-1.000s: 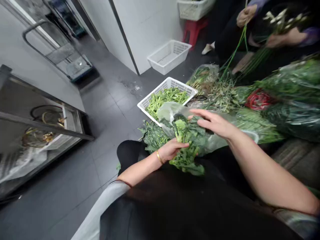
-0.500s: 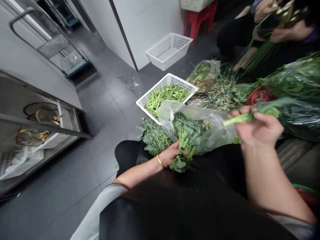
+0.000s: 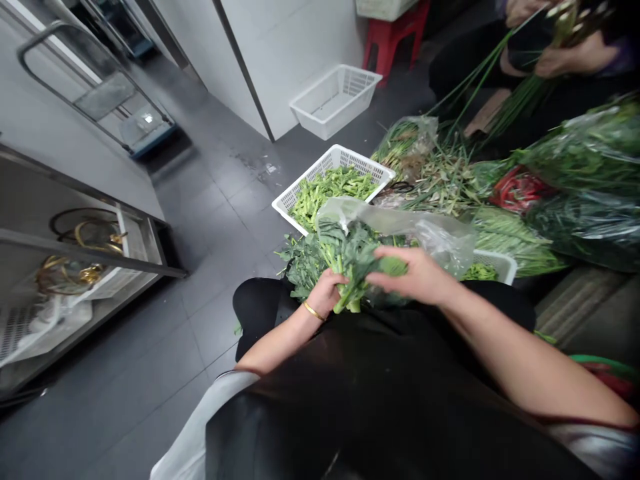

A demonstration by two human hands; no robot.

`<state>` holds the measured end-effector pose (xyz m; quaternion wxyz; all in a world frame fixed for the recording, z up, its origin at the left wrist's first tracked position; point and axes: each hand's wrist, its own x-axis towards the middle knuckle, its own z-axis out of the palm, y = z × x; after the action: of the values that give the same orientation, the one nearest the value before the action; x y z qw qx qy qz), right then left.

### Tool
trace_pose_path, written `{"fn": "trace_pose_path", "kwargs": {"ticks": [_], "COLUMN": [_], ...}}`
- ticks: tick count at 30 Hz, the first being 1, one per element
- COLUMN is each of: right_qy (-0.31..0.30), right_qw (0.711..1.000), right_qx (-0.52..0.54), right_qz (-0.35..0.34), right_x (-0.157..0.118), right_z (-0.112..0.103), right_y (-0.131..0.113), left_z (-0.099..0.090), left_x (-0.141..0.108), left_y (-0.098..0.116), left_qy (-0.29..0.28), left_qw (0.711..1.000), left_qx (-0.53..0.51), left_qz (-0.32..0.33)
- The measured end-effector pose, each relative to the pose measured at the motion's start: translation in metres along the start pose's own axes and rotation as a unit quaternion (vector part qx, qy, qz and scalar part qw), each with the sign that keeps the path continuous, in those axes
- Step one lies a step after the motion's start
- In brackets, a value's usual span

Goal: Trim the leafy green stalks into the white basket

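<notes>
Steel shelving (image 3: 85,250) stands at the far left, holding coils of wire and brass-coloured rings, beside a grey tiled floor (image 3: 200,353). Next along, the person's left hand (image 3: 324,295), with a gold bangle (image 3: 313,311) on its wrist, holds a bunch of leafy greens (image 3: 350,263) by the stems. Its fingers (image 3: 334,283) are closed around the stalks, and the cut stem ends show just beside them. The bunch sits between both hands, above the person's dark lap (image 3: 380,373). The right hand (image 3: 413,275) comes in from the right, its fingers (image 3: 387,265) together and curled over the leaves on top of the bunch. Behind the bunch a clear plastic bag (image 3: 400,227) bulges upward, and a white basket (image 3: 333,187) of trimmed green stalks sits just beyond it. A second white basket (image 3: 500,265) shows to the right of the bag. Further right lie bagged greens (image 3: 590,160) and a bag of red chillies (image 3: 520,190), while a co-worker's hands (image 3: 565,47) at the top right hold long green stems (image 3: 500,87).
</notes>
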<state>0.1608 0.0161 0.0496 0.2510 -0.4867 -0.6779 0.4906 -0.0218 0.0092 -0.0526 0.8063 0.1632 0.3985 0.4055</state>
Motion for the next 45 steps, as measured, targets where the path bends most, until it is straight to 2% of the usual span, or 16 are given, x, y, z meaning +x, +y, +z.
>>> {"fn": "trace_pose_path", "kwargs": {"ticks": [3, 5, 7, 12, 15, 17, 19, 22, 24, 28, 31, 34, 37, 39, 42, 45], "right_qy": [-0.02, -0.055, -0.067, -0.029, -0.051, -0.058, -0.019, 0.066, 0.074, 0.048, 0.021, 0.006, -0.005, -0.038, -0.041, -0.056], "right_qw": [0.991, 0.984, 0.983, 0.992, 0.994, 0.995, 0.986, 0.944, 0.923, 0.913, 0.938, 0.978, 0.991, 0.993, 0.999, 0.997], "right_qx": [0.083, 0.106, 0.099, 0.003, -0.025, 0.034, 0.155, 0.32, 0.37, 0.392, 0.338, 0.207, 0.127, 0.101, 0.005, -0.056], "right_qz": [0.1, 0.128, 0.139, 0.127, 0.097, 0.076, 0.056, 0.053, 0.073, 0.105, 0.075, 0.005, 0.027, 0.047, 0.019, -0.002], "right_x": [0.024, 0.041, 0.054, 0.059, 0.058, 0.059, 0.062, 0.071, 0.079, 0.095, 0.104, 0.11, 0.113, 0.113, 0.113, 0.114], "right_z": [-0.02, -0.014, 0.005, 0.057, 0.067, 0.061, 0.048, 0.034, 0.041, 0.083, 0.107, 0.112, 0.109, 0.104, 0.093, 0.088], "right_y": [-0.006, -0.011, -0.015, -0.016, -0.025, -0.031, -0.032, -0.026, -0.02, -0.022, -0.029, -0.027, -0.02, -0.02, -0.027, -0.036], "left_z": [-0.01, -0.014, -0.014, -0.008, -0.009, -0.015, -0.025, -0.038, -0.041, -0.039, -0.042, -0.048, -0.053, -0.055, -0.059, -0.061], "left_x": [-0.011, -0.026, -0.042, -0.061, -0.058, -0.054, -0.054, -0.058, -0.061, -0.059, -0.058, -0.057, -0.053, -0.051, -0.054, -0.065], "left_y": [0.008, 0.007, 0.004, -0.005, -0.005, 0.002, 0.015, 0.038, 0.045, 0.041, 0.042, 0.052, 0.059, 0.059, 0.06, 0.062], "left_qy": [-0.063, -0.114, -0.138, -0.078, -0.04, -0.028, -0.037, -0.062, -0.076, -0.082, -0.013, 0.066, 0.097, 0.111, 0.108, 0.026], "left_qw": [0.998, 0.993, 0.99, 0.996, 0.997, 0.998, 0.998, 0.988, 0.982, 0.981, 0.983, 0.972, 0.959, 0.956, 0.953, 0.961], "left_qx": [-0.017, -0.027, -0.018, 0.053, 0.066, 0.044, -0.01, -0.097, -0.121, -0.137, -0.143, -0.147, -0.137, -0.127, -0.142, -0.164], "left_qz": [-0.016, -0.032, -0.022, -0.003, -0.003, 0.018, 0.052, 0.101, 0.124, 0.114, 0.111, 0.172, 0.227, 0.24, 0.243, 0.22]}}
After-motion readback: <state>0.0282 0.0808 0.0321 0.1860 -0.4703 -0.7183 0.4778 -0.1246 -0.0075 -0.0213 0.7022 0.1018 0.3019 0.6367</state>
